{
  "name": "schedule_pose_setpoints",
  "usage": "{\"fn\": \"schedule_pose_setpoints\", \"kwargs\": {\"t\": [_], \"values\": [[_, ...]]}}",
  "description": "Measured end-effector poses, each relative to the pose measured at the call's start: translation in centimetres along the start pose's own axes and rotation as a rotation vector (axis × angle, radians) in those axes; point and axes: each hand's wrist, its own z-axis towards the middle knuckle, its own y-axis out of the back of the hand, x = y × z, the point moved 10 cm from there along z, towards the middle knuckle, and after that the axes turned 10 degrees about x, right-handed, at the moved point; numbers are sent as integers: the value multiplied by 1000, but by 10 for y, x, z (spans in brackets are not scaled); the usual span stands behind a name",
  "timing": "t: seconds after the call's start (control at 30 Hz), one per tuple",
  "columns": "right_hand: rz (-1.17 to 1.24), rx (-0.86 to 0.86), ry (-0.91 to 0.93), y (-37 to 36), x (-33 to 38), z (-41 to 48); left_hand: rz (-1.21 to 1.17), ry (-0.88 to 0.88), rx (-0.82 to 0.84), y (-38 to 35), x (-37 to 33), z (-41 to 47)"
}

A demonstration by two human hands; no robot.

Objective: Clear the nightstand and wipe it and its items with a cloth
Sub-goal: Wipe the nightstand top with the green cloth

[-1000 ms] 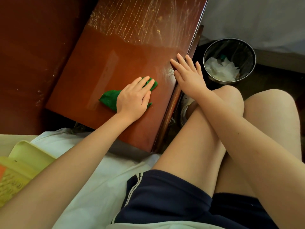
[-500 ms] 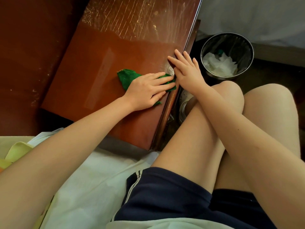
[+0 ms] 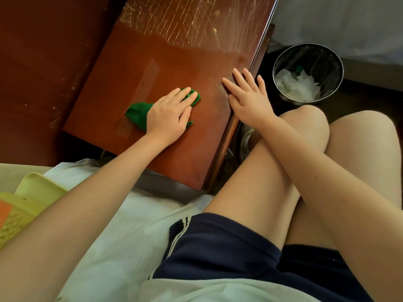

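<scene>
- Cloth (image 3: 139, 115), green and bunched, lies on the nightstand (image 3: 174, 62) top, pressed flat under the left hand (image 3: 169, 118), whose fingers are straight.
- Right hand (image 3: 246, 99) rests flat on the nightstand's right edge, fingers straight and spread, holding nothing.
- Bin (image 3: 322, 59) holding white paper stands on the floor beside the nightstand.

Bedroom, glossy reddish-brown wooden nightstand (image 3: 174, 51) stood beside a white-sheeted bed (image 3: 122, 236), small round metal waste bin (image 3: 309, 55) with clear liner sat on dark floor (image 3: 370, 99).
</scene>
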Motion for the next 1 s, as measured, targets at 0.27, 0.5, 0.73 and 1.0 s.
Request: {"fn": "schedule_pose_setpoints", "kwargs": {"t": [0.27, 0.5, 0.73, 1.0], "values": [[-66, 27, 16, -5, 10, -7, 39, -330, -12, -2, -61, -18], [-112, 65, 63, -12, 17, -15, 55, -488, 57, -8, -70, -53], [-124, 107, 51, -15, 20, -20, 52, -172, 60, -5, -8, -67], [-107, 105, 19, -17, 24, -23, -31, 280, 85, -8, -5, -52]]}}
